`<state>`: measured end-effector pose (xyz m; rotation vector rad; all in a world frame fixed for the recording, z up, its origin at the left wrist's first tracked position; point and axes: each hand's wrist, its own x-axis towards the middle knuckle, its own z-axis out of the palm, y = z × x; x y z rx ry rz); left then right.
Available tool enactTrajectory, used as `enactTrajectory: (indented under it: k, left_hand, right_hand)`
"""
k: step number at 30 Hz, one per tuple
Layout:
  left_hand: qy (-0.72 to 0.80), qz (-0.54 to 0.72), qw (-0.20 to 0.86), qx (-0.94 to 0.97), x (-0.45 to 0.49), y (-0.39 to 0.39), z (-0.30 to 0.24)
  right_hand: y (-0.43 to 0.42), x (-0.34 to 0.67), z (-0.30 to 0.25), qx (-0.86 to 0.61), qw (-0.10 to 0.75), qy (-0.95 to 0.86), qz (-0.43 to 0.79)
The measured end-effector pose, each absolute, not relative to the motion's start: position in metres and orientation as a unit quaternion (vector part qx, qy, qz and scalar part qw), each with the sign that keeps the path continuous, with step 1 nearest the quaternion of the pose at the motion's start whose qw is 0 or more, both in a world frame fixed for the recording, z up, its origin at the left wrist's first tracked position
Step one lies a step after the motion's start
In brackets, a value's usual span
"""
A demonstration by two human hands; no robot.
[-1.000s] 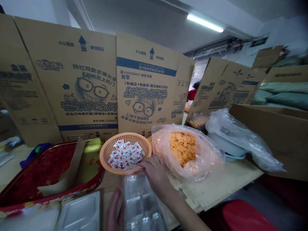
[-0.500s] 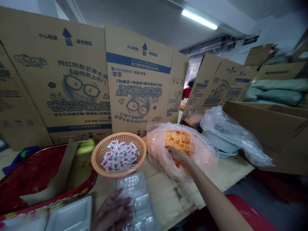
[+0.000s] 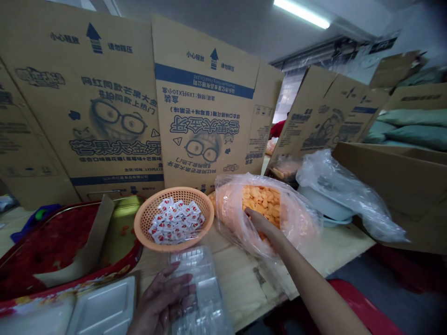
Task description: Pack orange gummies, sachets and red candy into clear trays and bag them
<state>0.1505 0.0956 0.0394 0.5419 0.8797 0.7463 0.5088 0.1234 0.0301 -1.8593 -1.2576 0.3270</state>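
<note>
The clear compartment tray [image 3: 202,288] lies at the near edge of the table [image 3: 239,277], right in front of me. My left hand [image 3: 159,302] rests on its left side, fingers spread flat across the plastic — pinning the light thing down, I'd judge. My right hand [image 3: 260,222] is pushed into the mouth of the plastic bag [image 3: 300,218] of orange pieces [image 3: 261,200]; its fingers are buried there, so I can't tell whether they're closed. The orange basket [image 3: 148,215] of sachets [image 3: 172,218] sits just behind the tray — close to both hands.
</note>
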Motion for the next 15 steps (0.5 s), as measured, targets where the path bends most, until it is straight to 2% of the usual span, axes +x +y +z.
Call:
enactTrajectory:
  k: [5, 10, 13, 15]
  left_hand:
    - [0.41, 0.347, 0.804, 0.256, 0.149, 0.097, 0.035]
    - [0.413, 0.342, 0.804, 0.257, 0.154, 0.095, 0.039]
    - [0.403, 0.334, 0.809, 0.267, 0.16, 0.09, 0.048]
    - [0.384, 0.325, 0.82, 0.273, 0.163, 0.086, 0.054]
  right_hand:
    - [0.126, 0.514, 0.041, -0.744, 0.514, -0.394, 0.164]
    - [0.114, 0.504, 0.071, -0.67, 0.625, -0.342, 0.206]
    - [0.103, 0.471, 0.095, -0.554, 0.667, -0.37, 0.334]
    - [0.096, 0.441, 0.108, -0.489, 0.626, -0.422, 0.438]
